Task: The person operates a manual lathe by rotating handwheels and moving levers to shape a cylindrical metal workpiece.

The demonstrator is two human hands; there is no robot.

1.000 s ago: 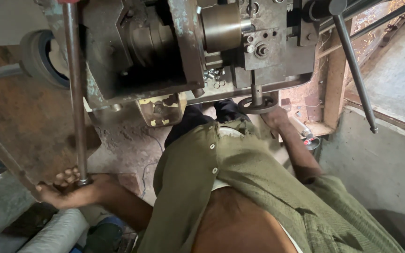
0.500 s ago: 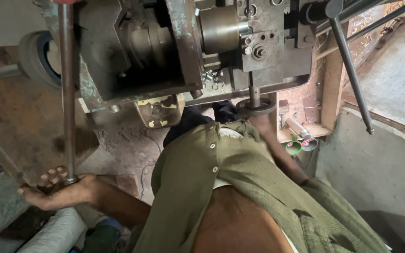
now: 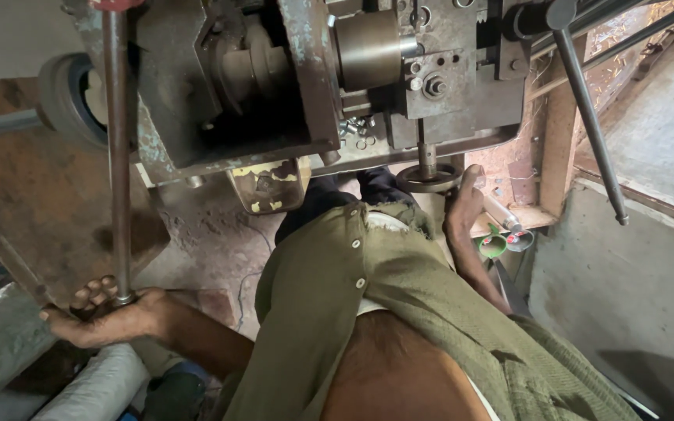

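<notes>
Lathe [image 3: 290, 101] work: left hand [image 3: 103, 316] cupped under the bar [image 3: 118, 156] end, right hand [image 3: 462, 210] loosely open against the handwheel [image 3: 429, 178] below it; steady bar pressure looks best.

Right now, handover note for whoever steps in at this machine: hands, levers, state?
Left hand: closed around the lower end of the long vertical lever on the machine's left side.
Right hand: resting at the small handwheel under the machine body; the grip cannot be told.
Second long lever at right: untouched.
Small loose metal parts lie on the machine bed.
What is done and what is left cannot be told.
</notes>
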